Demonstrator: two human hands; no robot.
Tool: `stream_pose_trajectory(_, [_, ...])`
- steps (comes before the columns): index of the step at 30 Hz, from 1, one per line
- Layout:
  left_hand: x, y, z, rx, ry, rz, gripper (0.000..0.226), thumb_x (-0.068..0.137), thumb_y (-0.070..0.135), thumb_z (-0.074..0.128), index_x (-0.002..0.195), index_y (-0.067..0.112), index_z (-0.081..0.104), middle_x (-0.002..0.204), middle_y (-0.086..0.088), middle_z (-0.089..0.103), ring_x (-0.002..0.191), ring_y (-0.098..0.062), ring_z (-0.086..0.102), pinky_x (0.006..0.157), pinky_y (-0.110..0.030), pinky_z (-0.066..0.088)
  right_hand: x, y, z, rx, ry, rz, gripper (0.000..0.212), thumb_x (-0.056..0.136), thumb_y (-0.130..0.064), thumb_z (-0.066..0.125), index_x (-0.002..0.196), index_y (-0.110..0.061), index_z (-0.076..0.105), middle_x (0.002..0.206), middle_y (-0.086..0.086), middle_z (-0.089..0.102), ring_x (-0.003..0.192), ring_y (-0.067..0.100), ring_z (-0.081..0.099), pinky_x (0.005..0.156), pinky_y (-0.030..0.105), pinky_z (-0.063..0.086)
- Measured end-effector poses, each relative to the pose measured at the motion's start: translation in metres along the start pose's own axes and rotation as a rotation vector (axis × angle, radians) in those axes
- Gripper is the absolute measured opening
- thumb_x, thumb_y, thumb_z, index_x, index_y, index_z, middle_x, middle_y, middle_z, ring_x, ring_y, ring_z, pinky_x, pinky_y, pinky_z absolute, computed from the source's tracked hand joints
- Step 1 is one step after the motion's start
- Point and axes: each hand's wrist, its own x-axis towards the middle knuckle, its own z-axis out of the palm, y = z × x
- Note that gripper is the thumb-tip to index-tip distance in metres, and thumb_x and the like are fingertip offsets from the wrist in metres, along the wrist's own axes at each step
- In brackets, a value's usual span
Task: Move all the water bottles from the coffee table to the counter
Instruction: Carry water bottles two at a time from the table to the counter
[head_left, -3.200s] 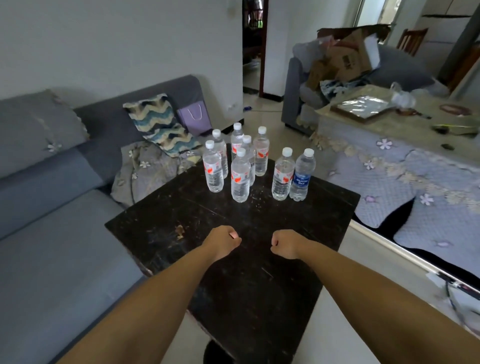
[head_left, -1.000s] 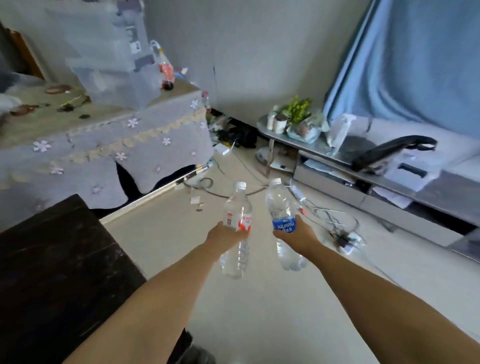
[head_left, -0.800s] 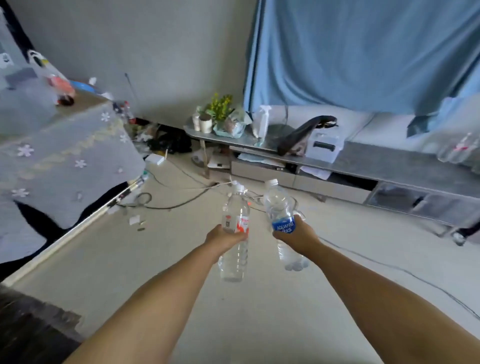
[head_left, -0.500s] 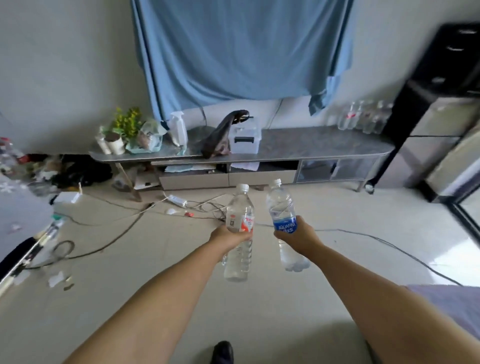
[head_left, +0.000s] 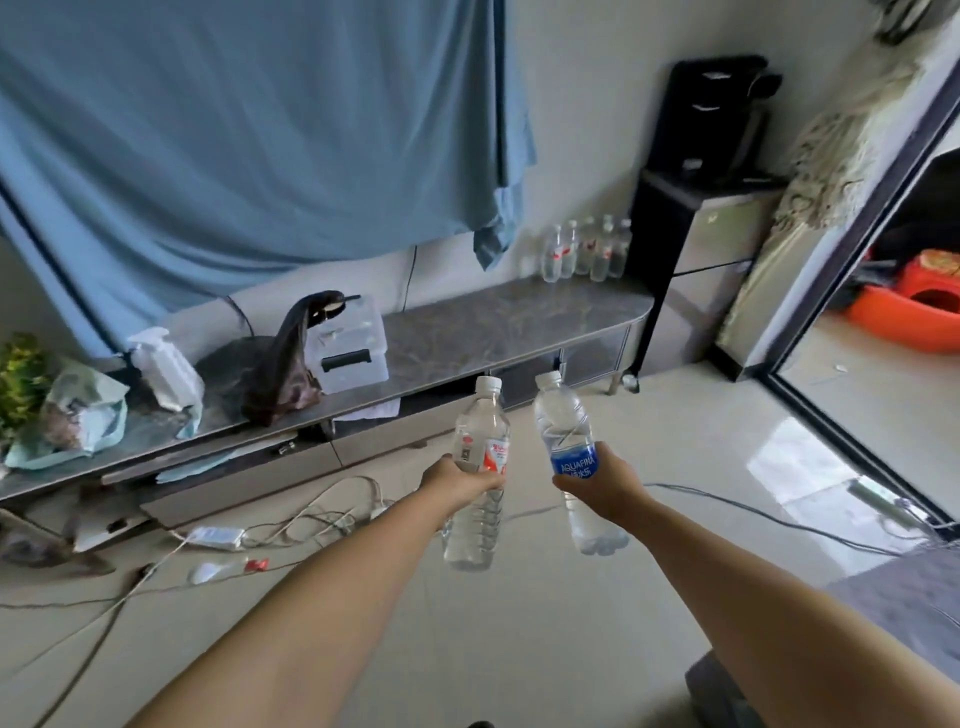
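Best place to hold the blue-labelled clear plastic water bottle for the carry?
Probably round its middle at the label, from the side, as the right hand does now: the blue-labelled clear plastic water bottle is a near-upright cylinder, slim enough to wrap.

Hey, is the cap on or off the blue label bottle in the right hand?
On: a white cap sits on the neck of the blue label bottle.
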Motion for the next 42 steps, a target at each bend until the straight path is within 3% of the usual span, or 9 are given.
stream_pose_trajectory(6, [0.080, 0.087, 0.028, 0.050, -0.047, 0.030, 0.058, 0.058, 0.042, 0.078, 0.110, 0.022, 0.063, 0.108, 0.000, 0.069, 0.098, -0.022, 0.064, 0.086, -0.032, 0.053, 0.073, 0.004, -0.053, 0.036, 0.092, 0.069, 0.045, 0.074, -0.032, 0.075, 0.112, -0.014, 0.057, 0.092, 0.000, 0.063, 0.078, 0.018, 0.057, 0.053, 0.018, 0.036])
stream_pose_trajectory(20, [0.259, 0.301, 0.174, -0.006, -0.074, 0.011, 0.039, 0.073, 0.031, 0.078, 0.108, 0.016, 0.069, 0.102, -0.003, 0.070, 0.094, -0.021, 0.064, 0.086, -0.028, 0.050, 0.323, 0.076, -0.244, 0.004, 0.057, 0.068, 0.045, 0.075, -0.026, 0.077, 0.112, -0.015, 0.055, 0.097, 0.000, 0.061, 0.086, 0.019, 0.057, 0.074, 0.027, 0.042])
stream_pose_trajectory(25, [0.315, 0.360, 0.209, -0.040, -0.100, -0.021, 0.041, 0.072, 0.027, 0.080, 0.109, 0.013, 0.069, 0.102, -0.005, 0.072, 0.087, -0.019, 0.064, 0.077, -0.025, 0.047, 0.420, 0.098, -0.286, 0.046, 0.037, 0.080, 0.066, 0.047, -0.052, 0.068, 0.104, -0.019, 0.063, 0.089, -0.001, 0.071, 0.081, 0.019, 0.068, 0.079, 0.043, 0.058])
stream_pose_trajectory(28, [0.354, 0.385, 0.215, -0.064, -0.128, -0.042, 0.031, 0.075, 0.022, 0.078, 0.101, 0.010, 0.068, 0.089, -0.002, 0.070, 0.077, -0.016, 0.063, 0.070, -0.022, 0.049, 0.468, 0.097, -0.292, 0.060, 0.033, 0.097, 0.067, 0.045, -0.054, 0.067, 0.103, -0.021, 0.064, 0.088, 0.000, 0.072, 0.079, 0.019, 0.068, 0.073, 0.035, 0.057])
stream_pose_trajectory(30, [0.384, 0.398, 0.215, -0.058, -0.125, -0.057, 0.023, 0.077, 0.023, 0.077, 0.094, 0.014, 0.065, 0.082, 0.001, 0.066, 0.073, -0.013, 0.061, 0.065, -0.021, 0.047, 0.498, 0.087, -0.295, 0.030, 0.010, 0.094, 0.051, 0.055, -0.044, 0.073, 0.099, -0.019, 0.065, 0.084, 0.001, 0.071, 0.075, 0.020, 0.067, 0.066, 0.029, 0.052])
stream_pose_trajectory(34, [0.460, 0.425, 0.204, -0.044, -0.084, -0.075, 0.057, 0.054, 0.040, 0.082, 0.104, 0.016, 0.069, 0.098, -0.002, 0.073, 0.091, -0.019, 0.069, 0.089, -0.032, 0.055, 0.568, 0.068, -0.298, -0.014, 0.008, 0.120, 0.038, 0.066, -0.034, 0.075, 0.098, -0.019, 0.062, 0.084, 0.001, 0.070, 0.078, 0.021, 0.066, 0.065, 0.029, 0.049])
stream_pose_trajectory(38, [0.549, 0.450, 0.189, -0.063, -0.085, -0.092, 0.074, 0.035, 0.050, 0.077, 0.102, 0.020, 0.068, 0.098, -0.002, 0.073, 0.093, -0.021, 0.069, 0.093, -0.038, 0.055, 0.643, 0.046, -0.300, 0.026, 0.010, 0.183, 0.041, 0.072, -0.032, 0.077, 0.103, -0.017, 0.055, 0.092, 0.001, 0.068, 0.087, 0.022, 0.065, 0.072, 0.031, 0.048])
stream_pose_trajectory(40, [0.574, 0.467, 0.179, -0.069, -0.093, -0.108, 0.077, 0.037, 0.050, 0.079, 0.104, 0.017, 0.067, 0.100, 0.000, 0.072, 0.096, -0.021, 0.068, 0.094, -0.036, 0.054, 0.673, 0.036, -0.302, 0.058, 0.002, 0.218, 0.041, 0.076, -0.030, 0.077, 0.106, -0.018, 0.052, 0.094, 0.001, 0.066, 0.091, 0.023, 0.064, 0.075, 0.032, 0.049])
stream_pose_trajectory(42, [0.607, 0.484, 0.172, -0.080, -0.108, -0.129, 0.059, 0.057, 0.038, 0.084, 0.105, 0.016, 0.058, 0.105, -0.001, 0.067, 0.104, -0.023, 0.065, 0.096, -0.033, 0.050, 0.709, 0.030, -0.301, 0.059, 0.009, 0.260, 0.038, 0.075, -0.031, 0.075, 0.103, -0.018, 0.053, 0.091, 0.001, 0.066, 0.089, 0.023, 0.065, 0.074, 0.034, 0.051])
